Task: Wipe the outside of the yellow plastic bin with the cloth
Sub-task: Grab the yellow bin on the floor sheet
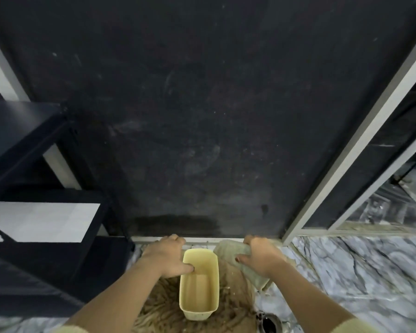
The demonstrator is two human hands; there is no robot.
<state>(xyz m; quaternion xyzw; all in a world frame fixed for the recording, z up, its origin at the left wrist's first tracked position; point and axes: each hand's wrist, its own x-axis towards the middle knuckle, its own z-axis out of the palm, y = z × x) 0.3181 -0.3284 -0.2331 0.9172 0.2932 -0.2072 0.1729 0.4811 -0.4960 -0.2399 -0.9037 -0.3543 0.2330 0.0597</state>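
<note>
Fingers of the left hand (165,257) curl over the rim of the pale yellow rectangular plastic bin (199,284) standing on a shaggy tan mat (235,304), while the right hand (259,257) clutches a crumpled greenish cloth (228,249) just beside it.

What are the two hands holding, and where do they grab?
The left hand grips the yellow bin by its left rim, thumb inside. The right hand holds the cloth bunched near its middle, beside the bin.
</note>
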